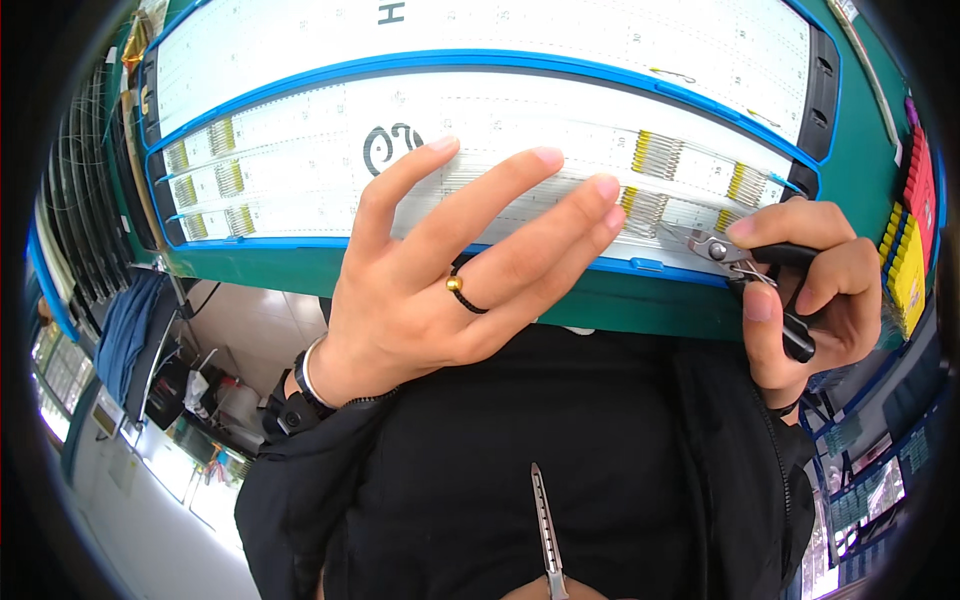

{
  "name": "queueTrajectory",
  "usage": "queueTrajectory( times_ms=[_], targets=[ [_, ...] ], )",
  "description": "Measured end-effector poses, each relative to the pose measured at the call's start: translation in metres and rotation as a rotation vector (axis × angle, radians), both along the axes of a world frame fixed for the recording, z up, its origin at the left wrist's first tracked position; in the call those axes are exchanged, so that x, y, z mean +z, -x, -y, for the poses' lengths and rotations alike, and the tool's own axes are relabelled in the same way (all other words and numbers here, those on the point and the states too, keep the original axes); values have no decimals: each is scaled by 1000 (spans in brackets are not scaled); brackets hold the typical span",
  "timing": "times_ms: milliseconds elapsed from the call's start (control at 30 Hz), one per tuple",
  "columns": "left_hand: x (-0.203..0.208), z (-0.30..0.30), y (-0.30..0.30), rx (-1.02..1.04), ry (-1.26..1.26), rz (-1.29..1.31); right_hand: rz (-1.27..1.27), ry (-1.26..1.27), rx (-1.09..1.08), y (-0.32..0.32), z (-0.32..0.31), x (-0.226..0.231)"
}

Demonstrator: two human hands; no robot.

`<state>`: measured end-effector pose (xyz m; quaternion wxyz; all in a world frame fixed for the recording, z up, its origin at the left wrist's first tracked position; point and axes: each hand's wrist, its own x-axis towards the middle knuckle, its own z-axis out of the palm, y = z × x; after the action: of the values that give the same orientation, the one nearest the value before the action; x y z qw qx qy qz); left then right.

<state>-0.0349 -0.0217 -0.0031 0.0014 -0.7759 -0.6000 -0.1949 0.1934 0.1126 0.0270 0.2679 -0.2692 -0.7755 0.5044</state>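
A long white case with a blue rim lies open in front of me. My left hand is palm down over its near half, fingers stretched out and slightly apart, with a bead ring on one finger. In my right hand are small cutting pliers with black handles. Their jaws point left, beside a row of thin metal pieces with yellow ends. More such rows stand toward the case's left end. Fine lines run lengthwise between them, partly hidden under my left hand.
The case's far half carries a few loose yellow-and-metal pieces. Red and yellow blocks sit on the green table at right. Dark strips hang at left. A silver slotted clip shows at the bottom.
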Motion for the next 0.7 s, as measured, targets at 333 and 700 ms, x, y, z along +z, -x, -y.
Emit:
queueTrajectory(
  times_ms=[333,700],
  targets=[
    [2,-2,0,25,32,-10,48,-89,13,-3,-2,-1],
    [3,-2,0,17,44,-25,90,-78,-27,-6,1,2]
  ],
)
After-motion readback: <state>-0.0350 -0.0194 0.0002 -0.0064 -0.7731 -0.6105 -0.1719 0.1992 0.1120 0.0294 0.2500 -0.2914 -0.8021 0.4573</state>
